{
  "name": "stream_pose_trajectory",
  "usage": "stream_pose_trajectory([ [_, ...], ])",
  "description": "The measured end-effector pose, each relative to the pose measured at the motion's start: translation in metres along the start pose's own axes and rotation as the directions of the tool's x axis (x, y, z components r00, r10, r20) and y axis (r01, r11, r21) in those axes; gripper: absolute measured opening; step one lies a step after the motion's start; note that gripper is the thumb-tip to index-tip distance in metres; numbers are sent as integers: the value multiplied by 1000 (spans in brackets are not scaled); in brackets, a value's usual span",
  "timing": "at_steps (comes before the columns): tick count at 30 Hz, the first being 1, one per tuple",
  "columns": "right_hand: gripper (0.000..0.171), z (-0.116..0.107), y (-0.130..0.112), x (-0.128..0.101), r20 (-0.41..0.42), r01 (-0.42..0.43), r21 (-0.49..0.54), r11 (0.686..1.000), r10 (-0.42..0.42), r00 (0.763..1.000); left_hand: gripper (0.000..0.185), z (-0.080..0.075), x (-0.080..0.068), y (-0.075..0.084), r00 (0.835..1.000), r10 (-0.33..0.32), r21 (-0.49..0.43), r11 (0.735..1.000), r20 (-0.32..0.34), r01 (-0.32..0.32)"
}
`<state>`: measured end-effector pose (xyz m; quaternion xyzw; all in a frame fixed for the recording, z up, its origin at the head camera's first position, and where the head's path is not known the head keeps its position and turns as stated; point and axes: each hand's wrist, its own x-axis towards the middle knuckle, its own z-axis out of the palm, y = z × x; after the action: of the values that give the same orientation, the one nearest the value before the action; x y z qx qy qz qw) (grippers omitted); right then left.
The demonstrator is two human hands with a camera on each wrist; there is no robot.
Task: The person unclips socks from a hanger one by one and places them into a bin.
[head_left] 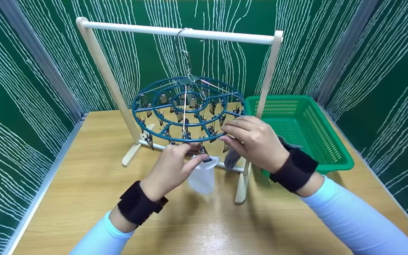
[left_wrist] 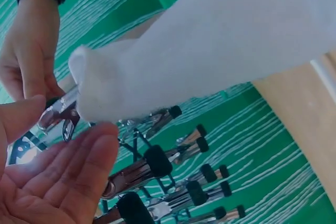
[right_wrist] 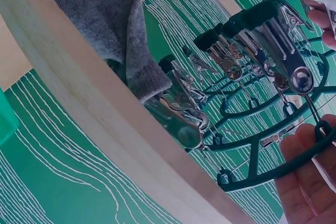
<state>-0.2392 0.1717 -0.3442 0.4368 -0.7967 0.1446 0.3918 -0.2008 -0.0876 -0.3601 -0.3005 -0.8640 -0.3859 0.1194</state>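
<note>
Fingers and thumb of the left hand [head_left: 170,170] reach up in the head view to the top edge of a white sock [head_left: 203,177], which hangs from a metal clip [head_left: 204,150] at the near rim of the round teal peg hanger [head_left: 165,106]; whether they pinch the clip itself cannot be told from here. The right hand [head_left: 255,141] has its fingers curled over the hanger's right rim, gripping it. A grey sock [head_left: 231,158] hangs just below that hand, beside the white one. The hanger is hooked on the top bar of a wooden rack [head_left: 99,60] standing on the wooden table [head_left: 83,191], and a green plastic basket [head_left: 326,141] sits to the right of the rack.

The left wrist view shows the left hand [left_wrist: 52,182] palm up with relaxed, nearly straight fingers, the fingertips just under the white sock [left_wrist: 210,45] where the clip [left_wrist: 58,111] bites it; the right hand [left_wrist: 26,61] is beyond.

The right wrist view shows the right hand's fingertips [right_wrist: 304,145] wrapped round the teal rim [right_wrist: 273,174]. The grey sock [right_wrist: 105,19] hangs in a clip [right_wrist: 181,116] beside the rack's wooden post [right_wrist: 79,103].
</note>
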Motion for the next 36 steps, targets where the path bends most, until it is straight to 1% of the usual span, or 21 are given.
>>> stream_pose_trajectory([
  [6, 23, 1, -1, -3, -9, 1, 10, 1000, -1, 1000, 25, 2, 2, -3, 999, 36, -20, 999, -26, -36],
  [13, 28, 1, -3, -10, -58, -26, 42, 999, 29, 998, 23, 6, 1, -3, 1000, 17, -41, 999, -23, -17],
  [17, 25, 1, -7, -17, -133, -51, 72, 996, 60, 989, 20, 6, 1, -4, 999, 15, -40, 999, -31, -16],
  [21, 19, 5, -11, -28, -229, -68, 115, 991, 93, 969, 19, 5, 0, -4, 999, 13, -43, 999, -41, -15],
  [24, 23, 9, -14, -39, -245, -87, 131, 988, 117, 962, 17, 5, 0, -4, 999, 3, -48, 999, -41, -5],
  [26, 22, 12, -16, -46, -224, -101, 132, 986, 129, 966, 17, 5, 0, -4, 999, -4, -47, 999, -40, 2],
  [29, 19, 19, -19, -56, -154, -135, 124, 983, 154, 976, 17, 5, 0, -4, 999, -6, -47, 999, -40, 4],
  [31, 22, 25, -21, -61, -95, -172, 138, 975, 186, 978, 17, 5, 0, -4, 999, -5, -47, 999, -38, 3],
  [33, 27, 32, -25, -66, -31, -221, 173, 960, 230, 973, 17, 5, 1, -3, 999, 0, -48, 999, -36, -2],
  [34, 28, 36, -27, -68, 4, -253, 198, 947, 257, 966, 17, 5, 1, -3, 999, 2, -47, 999, -36, -4],
  [36, 29, 43, -31, -71, 92, -326, 251, 911, 313, 945, 17, 6, 1, -3, 999, 5, -44, 999, -36, -6],
])
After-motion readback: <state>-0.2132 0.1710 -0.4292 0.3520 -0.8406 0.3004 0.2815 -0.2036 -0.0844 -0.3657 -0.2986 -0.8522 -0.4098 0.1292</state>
